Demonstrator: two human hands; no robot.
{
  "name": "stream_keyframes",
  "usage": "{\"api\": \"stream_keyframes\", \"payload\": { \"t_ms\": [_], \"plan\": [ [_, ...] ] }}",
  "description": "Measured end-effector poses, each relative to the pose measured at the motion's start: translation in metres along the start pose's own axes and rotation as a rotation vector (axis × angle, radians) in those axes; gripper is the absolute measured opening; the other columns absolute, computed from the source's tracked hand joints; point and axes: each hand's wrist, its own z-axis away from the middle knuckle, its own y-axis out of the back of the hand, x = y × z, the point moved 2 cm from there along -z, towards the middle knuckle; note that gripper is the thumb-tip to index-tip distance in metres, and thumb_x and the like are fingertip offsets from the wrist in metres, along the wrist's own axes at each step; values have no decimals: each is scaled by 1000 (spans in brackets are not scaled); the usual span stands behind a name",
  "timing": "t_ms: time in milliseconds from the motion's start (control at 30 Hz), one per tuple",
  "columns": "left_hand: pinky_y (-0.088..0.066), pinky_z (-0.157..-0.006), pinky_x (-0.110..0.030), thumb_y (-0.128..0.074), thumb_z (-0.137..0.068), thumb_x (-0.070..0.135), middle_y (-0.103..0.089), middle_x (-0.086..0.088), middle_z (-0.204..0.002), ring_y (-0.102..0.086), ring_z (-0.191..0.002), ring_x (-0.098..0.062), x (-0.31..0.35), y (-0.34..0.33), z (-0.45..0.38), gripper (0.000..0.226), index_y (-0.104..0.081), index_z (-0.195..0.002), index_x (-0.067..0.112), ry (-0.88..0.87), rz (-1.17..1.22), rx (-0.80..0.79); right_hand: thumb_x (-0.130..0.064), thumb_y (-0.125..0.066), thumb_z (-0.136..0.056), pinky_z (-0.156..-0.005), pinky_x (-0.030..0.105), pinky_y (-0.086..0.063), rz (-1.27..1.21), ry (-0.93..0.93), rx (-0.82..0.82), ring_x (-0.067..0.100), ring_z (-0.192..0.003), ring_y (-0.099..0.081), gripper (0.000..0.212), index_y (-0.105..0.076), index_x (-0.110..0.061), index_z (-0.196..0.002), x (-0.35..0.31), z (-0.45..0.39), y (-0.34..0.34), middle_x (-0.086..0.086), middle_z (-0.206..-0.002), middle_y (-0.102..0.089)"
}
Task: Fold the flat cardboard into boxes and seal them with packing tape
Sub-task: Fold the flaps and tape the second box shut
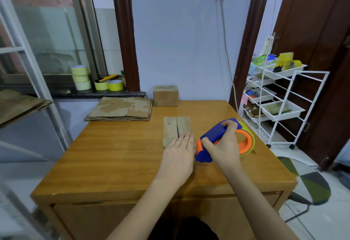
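Box (177, 128) flaps meet in a dark middle line, near the middle of the table (113, 156). Left hand (180, 146) lies flat on the near end, fingers straight, pressing the flaps down. Right hand (222, 145) grips the blue and orange tape tool (225, 139), just beside the box. Good taping probably starts at the near edge and runs straight along the line. Bare table lies to the left; the table edge is near on the right.

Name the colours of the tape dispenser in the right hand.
Blue body with orange wheel, on the tape dispenser; head view.

Left hand (180, 147) presses the box (177, 128) flat; right hand (222, 145) grips the tape dispenser (225, 139).
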Motion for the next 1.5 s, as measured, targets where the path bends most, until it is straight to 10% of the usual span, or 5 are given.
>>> {"api": "stream_keyframes", "payload": {
  "t_ms": [267,633,1100,1500],
  "plan": [
    [-49,-94,-32,-82,-60,23,-66,-10,-120,-64,-110,-18,0,1,4,64,-65,-120,6,23,-89,-41,-20,-69,-75,-49,27,-32,159,85,-53,24,-69,-54,50,-33,-15,-109,-3,-10,-5,5,-84,-53],
    [-13,-117,-29,-40,-97,15,-22,-9,-157,-22,-144,-18,2,8,3,58,-19,-151,9,-2,-61,-6,-24,-64,-80,-47,27,-29,263,71,-177,21,-63,-50,46,-26,-18,-105,-9,-27,-6,2,-76,-49],
    [-11,-116,-25,-35,-99,13,-18,-6,-158,-19,-145,-15,5,19,5,57,-15,-152,11,-17,-44,1,-29,-62,-82,-56,31,-35,446,40,-235,31,-75,-57,58,-29,-8,-124,-3,-24,-18,10,-92,-56],
    [-54,-82,-28,-87,-53,23,-72,-7,-105,-70,-94,-16,4,10,3,59,-72,-108,7,1,-66,38,-26,-63,-85,-50,31,-39,371,192,-55,26,-65,-56,56,-36,-9,-131,-3,-54,22,6,-77,-57]
  ]
}}
